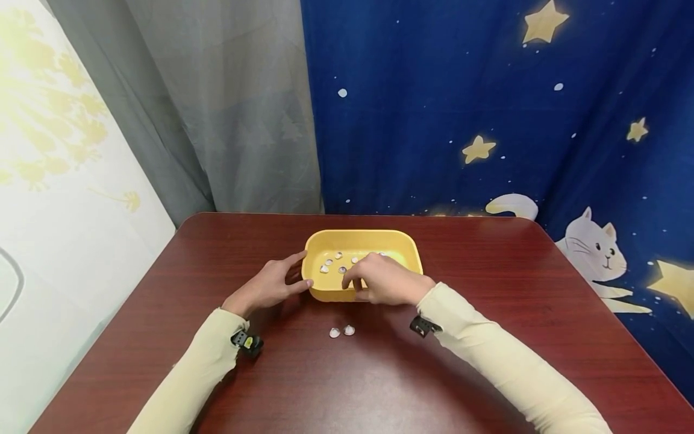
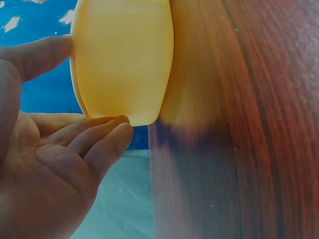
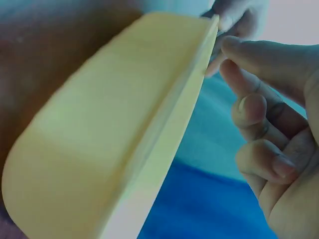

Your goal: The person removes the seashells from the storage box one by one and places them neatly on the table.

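Head view: partway, it seemed; two gems (image 1: 334, 333) lay on the table (image 1: 244, 241) off the near edge of the tray (image 1: 332, 296), and others inside looked left to handle. The right hand (image 1: 386, 280) bent over that rim. Left wrist view: the left hand (image 2: 55, 159) was clamped on the tray's end. Right wrist view: fingertips nearly met; whether they held anything could not be told.
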Demonstrator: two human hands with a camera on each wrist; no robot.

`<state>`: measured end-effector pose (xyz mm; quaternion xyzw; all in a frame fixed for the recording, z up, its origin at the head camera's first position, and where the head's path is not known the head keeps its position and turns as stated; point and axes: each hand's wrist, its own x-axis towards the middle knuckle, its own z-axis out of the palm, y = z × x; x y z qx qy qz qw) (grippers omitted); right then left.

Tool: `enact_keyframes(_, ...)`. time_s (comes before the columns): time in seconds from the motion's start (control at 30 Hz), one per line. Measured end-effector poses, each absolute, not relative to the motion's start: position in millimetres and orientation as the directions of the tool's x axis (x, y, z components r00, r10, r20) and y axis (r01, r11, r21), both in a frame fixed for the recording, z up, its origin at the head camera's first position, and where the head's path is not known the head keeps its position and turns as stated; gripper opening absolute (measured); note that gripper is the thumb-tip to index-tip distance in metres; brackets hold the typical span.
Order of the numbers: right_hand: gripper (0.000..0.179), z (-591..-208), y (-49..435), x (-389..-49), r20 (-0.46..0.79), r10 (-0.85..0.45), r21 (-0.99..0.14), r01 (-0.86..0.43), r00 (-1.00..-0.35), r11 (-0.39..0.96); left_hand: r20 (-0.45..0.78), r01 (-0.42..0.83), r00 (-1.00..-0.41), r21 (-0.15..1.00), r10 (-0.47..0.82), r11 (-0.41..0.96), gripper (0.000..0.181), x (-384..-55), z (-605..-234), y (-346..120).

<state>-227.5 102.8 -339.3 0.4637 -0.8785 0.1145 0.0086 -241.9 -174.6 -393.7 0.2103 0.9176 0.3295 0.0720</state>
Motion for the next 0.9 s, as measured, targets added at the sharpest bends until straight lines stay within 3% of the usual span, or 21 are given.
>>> enact_keyframes(0.2,0.017,-339.8,107.0,-251.7,0.166,-0.749,-0.217,-0.765,-0.641,0.607,0.01,0.345,-0.892,0.66,0.451,0.668,0.079,-242.3,-391.7,-174.5)
enact_keyframes(0.53,0.011,-372.1,121.3,-283.4,0.126,-0.616,-0.205,-0.628,-0.777,0.751,0.002,0.35,-0.893,0.633,0.451,0.69,0.079,-242.7,-391.5,-173.3)
enact_keyframes(0.77,0.012,-383.9,124.3,-294.3,0.104,-0.569,-0.185,-0.578,-0.815,0.795,-0.014,0.328,-0.901,0.631,0.433,0.703,0.08,-245.0,-392.6,-174.2)
enact_keyframes(0.9,0.022,-386.6,122.4,-297.4,0.042,-0.541,-0.185,-0.539,-0.84,0.822,-0.017,0.323,-0.901,0.642,0.434,0.696,0.08,-245.0,-392.8,-173.9)
